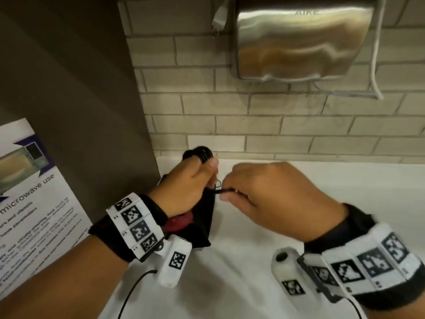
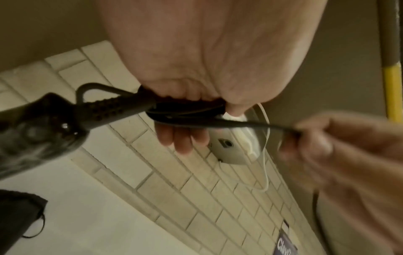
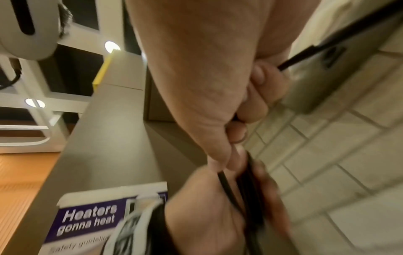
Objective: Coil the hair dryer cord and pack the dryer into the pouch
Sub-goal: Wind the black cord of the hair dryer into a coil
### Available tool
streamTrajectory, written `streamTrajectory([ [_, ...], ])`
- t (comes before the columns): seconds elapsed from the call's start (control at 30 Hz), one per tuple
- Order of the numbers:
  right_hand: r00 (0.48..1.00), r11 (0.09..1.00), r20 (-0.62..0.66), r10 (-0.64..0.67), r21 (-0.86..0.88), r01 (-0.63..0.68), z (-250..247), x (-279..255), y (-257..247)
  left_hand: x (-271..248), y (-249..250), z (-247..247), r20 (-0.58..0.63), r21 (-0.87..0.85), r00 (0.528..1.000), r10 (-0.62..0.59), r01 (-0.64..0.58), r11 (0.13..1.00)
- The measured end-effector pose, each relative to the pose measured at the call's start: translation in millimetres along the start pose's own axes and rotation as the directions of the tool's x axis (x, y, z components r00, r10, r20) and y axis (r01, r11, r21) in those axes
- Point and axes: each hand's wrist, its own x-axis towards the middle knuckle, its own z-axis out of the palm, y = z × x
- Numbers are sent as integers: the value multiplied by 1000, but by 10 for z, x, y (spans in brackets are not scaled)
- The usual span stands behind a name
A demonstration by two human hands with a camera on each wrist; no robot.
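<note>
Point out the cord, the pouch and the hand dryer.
cord [image 2: 229, 123]: left wrist view, taut stretch between the hands.
pouch [image 2: 19, 214]: left wrist view, dark fabric body.
hand dryer [image 1: 299, 42]: head view, steel front cover.

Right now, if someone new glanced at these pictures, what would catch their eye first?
The two hands meeting at the counter's back edge: the left hand grips loops of black cord, and the right hand pinches the free length. Above them, a shiny steel hand dryer hangs on the tiled wall.
</note>
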Motion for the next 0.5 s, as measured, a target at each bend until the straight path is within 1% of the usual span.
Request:
streamTrajectory([
  [0.03,1000,1000,-21,-15,1,15,-99,74,31,-28,12,30,74,-7,997,-6,7,1000],
  [0.07,1000,1000,-28,-13,20,14,-182,150,76,-51,34,45,150,-49,989,-21,29,998],
  [0.13,1000,995,-16,25,99,-23,-242,276,193,-83,58,30,295,-205,951,-88,153,967],
  [0.17,999,988,-13,48,148,-46,-216,325,257,-92,54,6,363,-310,926,-103,224,924],
  [0.2,997,974,-13,82,212,-77,-160,363,322,-104,57,-30,426,-425,901,-87,284,859],
  [0.23,991,942,-12,133,311,-122,-92,391,389,-117,60,-70,479,-534,877,-42,329,779],
  [0.27,980,882,-2,199,437,-178,-5,406,454,-133,61,-111,517,-629,856,19,364,687],
  [0.3,965,803,9,263,552,-224,103,404,522,-148,62,-147,541,-705,837,83,397,588],
  [0.33,948,732,14,319,632,-256,209,387,584,-167,72,-181,550,-765,823,143,427,482],
  [0.37,932,689,20,361,668,-281,322,356,646,-178,80,-213,542,-809,818,192,447,380],
  [0.4,923,672,36,383,674,-305,425,311,684,-182,84,-244,519,-843,824,229,450,294],
  [0.43,918,672,65,392,662,-333,531,254,707,-181,85,-271,485,-871,837,255,434,231],
  [0.5,907,672,143,396,628,-393,701,124,693,-154,80,-331,401,-915,876,267,373,153],
])
